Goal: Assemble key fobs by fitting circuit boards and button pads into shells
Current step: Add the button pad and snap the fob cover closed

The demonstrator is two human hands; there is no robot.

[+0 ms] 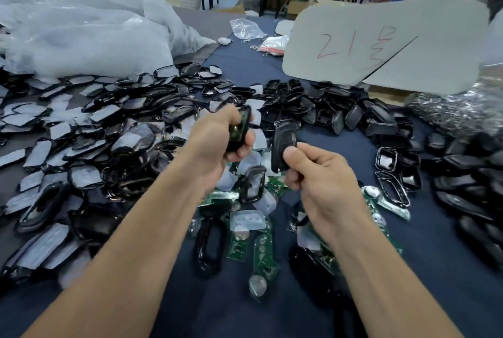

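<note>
Left hand (215,144) had its fingers curled round the lower end of a black shell (241,126) with a green board seated in it; motion blur there, so I couldn't tell exactly where the thumb sat. Right hand (318,174) was pinching a second shell half (281,141) by its near end, thumb (290,152) pressed on top and the other fingers tucked underneath. The two pieces were side by side, close but not touching. Just below both sets of fingertips an empty black frame (251,184) lay on the navy cloth (272,316), with loose circuit boards (262,253) and cloudy button pads (246,219) scattered nearer the wrists. Out past the left knuckles was a heap of film-covered shells (95,131); beyond the right fingers, a pile of plain black covers (381,125); further back, a white card (381,44) with red writing.
</note>
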